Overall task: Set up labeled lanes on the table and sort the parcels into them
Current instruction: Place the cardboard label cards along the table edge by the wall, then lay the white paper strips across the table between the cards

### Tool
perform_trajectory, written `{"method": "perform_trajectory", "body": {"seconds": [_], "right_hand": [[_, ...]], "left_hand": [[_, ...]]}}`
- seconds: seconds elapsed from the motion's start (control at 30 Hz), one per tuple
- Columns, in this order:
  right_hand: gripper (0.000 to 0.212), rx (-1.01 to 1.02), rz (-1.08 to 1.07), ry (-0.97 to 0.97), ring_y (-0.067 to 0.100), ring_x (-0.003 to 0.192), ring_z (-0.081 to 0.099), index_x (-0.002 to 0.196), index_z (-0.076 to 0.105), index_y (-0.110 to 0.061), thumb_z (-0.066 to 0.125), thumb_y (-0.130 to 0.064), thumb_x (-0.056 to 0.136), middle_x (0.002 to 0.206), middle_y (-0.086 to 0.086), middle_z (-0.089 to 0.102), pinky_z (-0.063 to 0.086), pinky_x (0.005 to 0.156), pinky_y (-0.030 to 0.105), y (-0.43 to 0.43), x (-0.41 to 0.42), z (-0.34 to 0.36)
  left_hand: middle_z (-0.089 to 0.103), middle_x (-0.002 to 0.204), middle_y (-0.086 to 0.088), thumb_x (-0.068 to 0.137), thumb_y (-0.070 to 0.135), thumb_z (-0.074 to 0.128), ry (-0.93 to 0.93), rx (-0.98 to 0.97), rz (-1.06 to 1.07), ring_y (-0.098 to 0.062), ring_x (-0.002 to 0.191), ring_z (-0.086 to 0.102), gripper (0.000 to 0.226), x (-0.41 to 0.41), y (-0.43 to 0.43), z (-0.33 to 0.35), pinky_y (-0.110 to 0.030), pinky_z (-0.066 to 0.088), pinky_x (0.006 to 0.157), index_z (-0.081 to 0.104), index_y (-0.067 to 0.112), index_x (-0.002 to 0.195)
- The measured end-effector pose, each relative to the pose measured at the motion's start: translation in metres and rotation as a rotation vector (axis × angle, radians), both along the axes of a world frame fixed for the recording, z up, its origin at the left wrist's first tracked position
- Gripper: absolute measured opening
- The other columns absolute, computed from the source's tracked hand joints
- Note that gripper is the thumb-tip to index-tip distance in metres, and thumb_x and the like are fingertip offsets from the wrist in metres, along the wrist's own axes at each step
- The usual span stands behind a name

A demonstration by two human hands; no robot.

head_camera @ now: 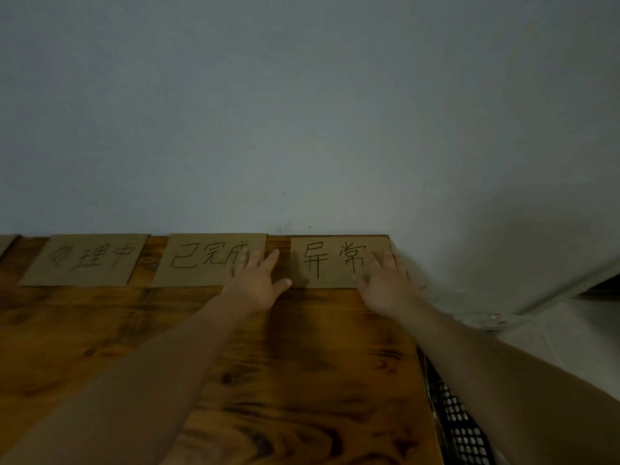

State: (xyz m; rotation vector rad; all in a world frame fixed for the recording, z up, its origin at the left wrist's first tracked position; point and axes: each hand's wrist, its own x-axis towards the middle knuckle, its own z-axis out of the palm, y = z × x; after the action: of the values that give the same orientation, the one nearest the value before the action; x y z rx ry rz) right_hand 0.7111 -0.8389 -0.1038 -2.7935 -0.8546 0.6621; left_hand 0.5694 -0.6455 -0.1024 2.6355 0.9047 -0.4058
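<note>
Three brown cardboard labels with handwritten characters lie flat along the far edge of the wooden table [100, 330], against the wall. The left label [84, 260] and middle label [201, 260] sit side by side with a gap. The right label [322, 263] lies at the table's far right corner. My left hand [258, 280] lies flat with spread fingers across the gap between the middle and right labels, touching both. My right hand [385, 283] presses flat on the right label's right end. No parcels are in view.
A sliver of a fourth cardboard piece [5, 245] shows at the far left edge. A pale wall [302, 112] rises right behind the labels. A black mesh crate [459, 427] stands off the table's right edge, low down.
</note>
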Motion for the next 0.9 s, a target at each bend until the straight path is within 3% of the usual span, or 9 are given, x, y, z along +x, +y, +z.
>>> {"method": "perform_trajectory", "body": {"seconds": [0.1, 0.23, 0.47, 0.73, 0.9], "right_hand": [[0.067, 0.024, 0.101, -0.039, 0.03, 0.147, 0.001, 0.153, 0.016, -0.02, 0.029, -0.056, 0.098, 0.161, 0.011, 0.001, 0.008, 0.119, 0.047, 0.032, -0.024, 0.037], [0.068, 0.079, 0.233, -0.022, 0.031, 0.147, 0.007, 0.153, 0.015, -0.02, 0.03, -0.057, 0.097, 0.161, 0.011, 0.006, 0.014, 0.119, 0.047, 0.087, -0.088, 0.09], [0.072, 0.177, 0.436, 0.013, 0.03, 0.145, 0.018, 0.153, 0.012, -0.019, 0.034, -0.057, 0.096, 0.16, 0.01, 0.014, 0.021, 0.117, 0.045, 0.188, -0.283, 0.158], [0.073, 0.216, 0.613, 0.008, 0.029, 0.142, 0.027, 0.153, 0.019, -0.02, 0.038, -0.059, 0.094, 0.157, 0.008, 0.023, 0.025, 0.116, 0.041, 0.273, -0.477, 0.194], [0.07, 0.212, 0.717, 0.019, 0.029, 0.14, 0.03, 0.152, 0.02, -0.021, 0.04, -0.056, 0.095, 0.157, 0.008, 0.025, 0.028, 0.113, 0.038, 0.327, -0.554, 0.201]], "left_hand": [[-0.01, 0.159, -0.004, 0.092, 0.061, 0.033, -0.006, 0.031, 0.056, -0.028, 0.145, -0.014, 0.075, -0.046, 0.03, 0.032, -0.053, -0.002, 0.117, 0.001, 0.029, 0.151], [-0.007, 0.16, -0.004, 0.091, 0.061, 0.034, -0.033, 0.052, 0.148, -0.027, 0.146, -0.01, 0.076, -0.142, 0.072, 0.079, -0.053, 0.004, 0.118, 0.003, 0.027, 0.152], [-0.002, 0.16, -0.002, 0.088, 0.062, 0.044, -0.078, 0.051, 0.344, -0.027, 0.147, -0.006, 0.079, -0.377, 0.129, 0.15, -0.052, 0.009, 0.118, 0.009, 0.029, 0.151], [0.002, 0.16, -0.005, 0.09, 0.055, 0.047, -0.149, 0.081, 0.567, -0.029, 0.147, -0.003, 0.075, -0.608, 0.172, 0.195, -0.046, 0.01, 0.117, 0.015, 0.026, 0.151], [0.009, 0.159, -0.006, 0.087, 0.058, 0.051, -0.166, 0.091, 0.671, -0.031, 0.146, 0.008, 0.08, -0.713, 0.211, 0.2, -0.048, 0.019, 0.116, 0.015, 0.025, 0.151]]}}
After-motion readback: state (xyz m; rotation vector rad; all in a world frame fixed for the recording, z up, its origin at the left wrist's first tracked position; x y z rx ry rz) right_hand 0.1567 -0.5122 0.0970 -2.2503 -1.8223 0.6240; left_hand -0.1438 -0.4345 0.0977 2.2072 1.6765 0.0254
